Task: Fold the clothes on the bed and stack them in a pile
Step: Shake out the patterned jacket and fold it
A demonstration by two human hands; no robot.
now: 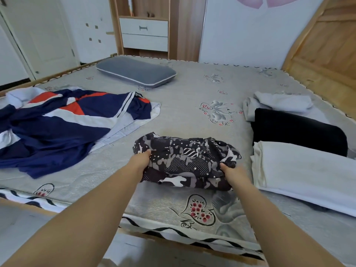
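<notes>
Evidently, the step in hand was finishing the fold of the patterned garment [185,160], which lay bundled on the mattress [183,105] directly between my hands. My left hand [139,160] gripped its left edge, thumb on top and fingers tucked beneath; my right hand [232,171] pinched its right edge in the same manner. To the right of my right hand sat the folded white item [300,170], with a folded black item [296,130] just beyond it. Well to the left of my left hand, the navy, white and orange jacket [57,124] lay unfolded. I judged the next move required lifting the bundle level and carrying it right onto the folded items.
</notes>
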